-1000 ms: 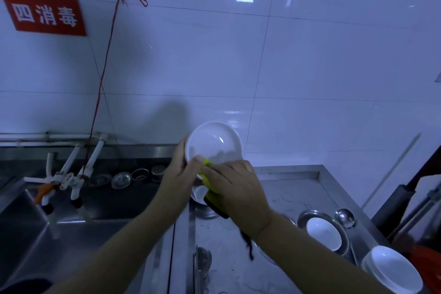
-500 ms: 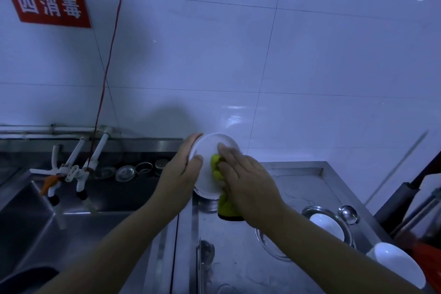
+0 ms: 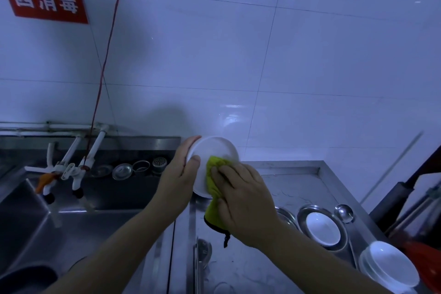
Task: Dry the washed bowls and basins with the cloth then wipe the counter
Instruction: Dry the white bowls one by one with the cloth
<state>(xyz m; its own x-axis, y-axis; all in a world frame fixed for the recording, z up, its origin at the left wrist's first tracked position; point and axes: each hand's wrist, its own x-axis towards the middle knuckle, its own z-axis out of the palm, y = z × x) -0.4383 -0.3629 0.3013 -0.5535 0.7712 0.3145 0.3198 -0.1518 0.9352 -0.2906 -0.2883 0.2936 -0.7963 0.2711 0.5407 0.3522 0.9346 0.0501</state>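
My left hand (image 3: 177,181) grips the rim of a white bowl (image 3: 212,150), held tilted above the steel counter (image 3: 286,181), its inside facing me. My right hand (image 3: 245,200) holds a yellow-green cloth (image 3: 214,188) and presses it into the bowl's lower inside. The cloth's dark-edged tail hangs below my right palm. On the counter at the right, another white bowl (image 3: 322,228) sits inside a steel basin (image 3: 303,212). A stack of white bowls (image 3: 389,264) stands at the front right.
A steel sink (image 3: 71,210) lies to the left, with white taps (image 3: 74,172) over it and lids and strainers (image 3: 133,168) on its back ledge. A steel ladle (image 3: 343,212) lies beyond the basin. Dark handles (image 3: 396,196) lean at the right edge. The tiled wall rises behind.
The bowl has come lower and turned more toward me. My right hand with the cloth has slid from the bowl's rim into its inside. The view has tilted up slightly.
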